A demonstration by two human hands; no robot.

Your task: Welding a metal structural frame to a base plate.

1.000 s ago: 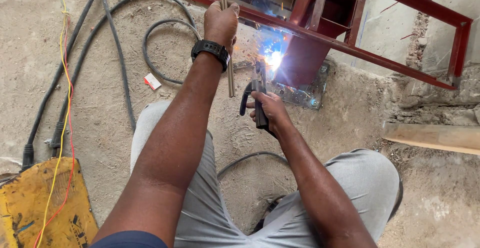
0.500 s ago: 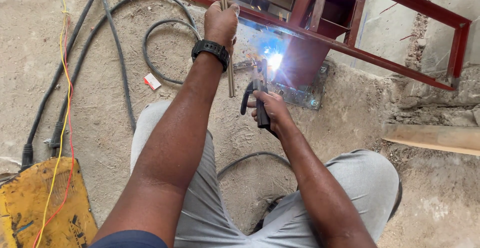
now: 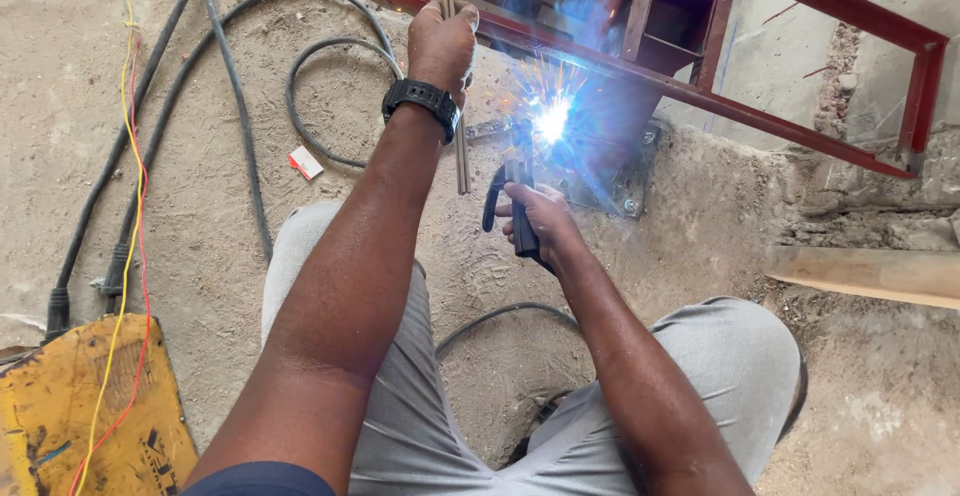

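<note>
— So, how far along is it?
— Midway: right hand (image 3: 540,221) clenches the electrode holder (image 3: 515,206), arc (image 3: 552,121) burning at the red frame (image 3: 700,86) base; left hand (image 3: 440,46), above, grips spare rods (image 3: 460,156).

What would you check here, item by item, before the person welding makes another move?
1. Right hand gripping the black electrode holder: ok.
2. Left hand closed on the thin metal rods: ok.
3. Bright blue-white arc at the grey bolted base plate: ok.
4. Gloves: not ok, both hands bare.
5. Black cables on the sandy ground kept away from sparks: ok.
6. Eye protection: cannot tell.
</note>
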